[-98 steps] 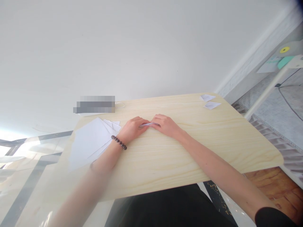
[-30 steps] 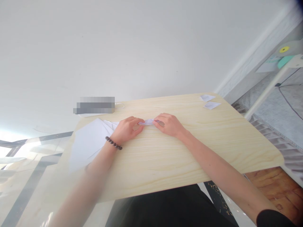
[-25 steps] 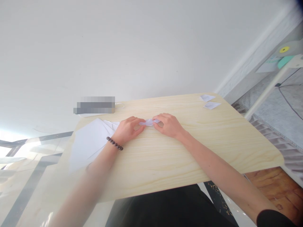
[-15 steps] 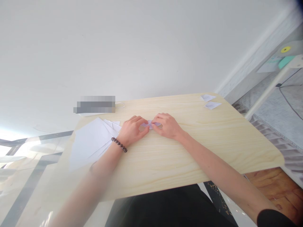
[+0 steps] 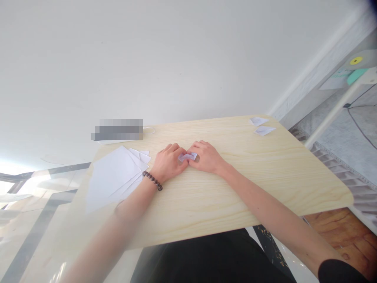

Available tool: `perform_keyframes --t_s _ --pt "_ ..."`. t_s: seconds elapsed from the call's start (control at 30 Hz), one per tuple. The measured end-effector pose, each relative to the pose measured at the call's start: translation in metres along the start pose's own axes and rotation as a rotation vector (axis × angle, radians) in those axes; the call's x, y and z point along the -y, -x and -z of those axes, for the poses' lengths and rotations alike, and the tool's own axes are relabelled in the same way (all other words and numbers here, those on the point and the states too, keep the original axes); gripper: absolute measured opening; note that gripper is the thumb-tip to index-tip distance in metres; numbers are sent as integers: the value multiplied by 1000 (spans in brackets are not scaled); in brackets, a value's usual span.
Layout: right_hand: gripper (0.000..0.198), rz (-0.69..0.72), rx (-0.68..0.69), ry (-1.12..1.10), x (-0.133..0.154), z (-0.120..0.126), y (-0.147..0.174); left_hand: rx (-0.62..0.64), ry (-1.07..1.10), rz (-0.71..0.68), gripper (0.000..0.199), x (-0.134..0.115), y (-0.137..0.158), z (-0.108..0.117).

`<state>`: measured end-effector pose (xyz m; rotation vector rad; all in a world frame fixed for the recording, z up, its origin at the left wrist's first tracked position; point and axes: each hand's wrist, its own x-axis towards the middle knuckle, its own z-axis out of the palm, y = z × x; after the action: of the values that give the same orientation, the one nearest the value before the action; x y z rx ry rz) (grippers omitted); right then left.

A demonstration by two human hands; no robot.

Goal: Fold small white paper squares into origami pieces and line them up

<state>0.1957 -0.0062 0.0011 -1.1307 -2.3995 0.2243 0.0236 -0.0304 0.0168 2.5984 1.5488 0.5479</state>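
Closer together than a second ago, the left hand [image 5: 170, 160] and right hand [image 5: 206, 156] have narrowed the gap between them, the left hand having shifted further to the right. Between them, above the middle of the worktop [image 5: 203, 208], is a small folded paper [image 5: 191, 156], partly hidden; the fingers of each hand are pinched on it, and the fingertips of the two hands meet. A dark beaded bracelet [image 5: 152, 180] circles the left wrist, just beside a fanned pile of white sheets [image 5: 113, 175]. Two pointed paper pieces [image 5: 264, 130] lie near the far right corner, well apart from the hands.
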Motion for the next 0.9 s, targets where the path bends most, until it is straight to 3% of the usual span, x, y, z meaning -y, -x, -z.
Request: perform_keyframes --t_s 0.9 --pt "17 -28 -8 28 1 0 0 10 38 44 21 0 -2 -4"
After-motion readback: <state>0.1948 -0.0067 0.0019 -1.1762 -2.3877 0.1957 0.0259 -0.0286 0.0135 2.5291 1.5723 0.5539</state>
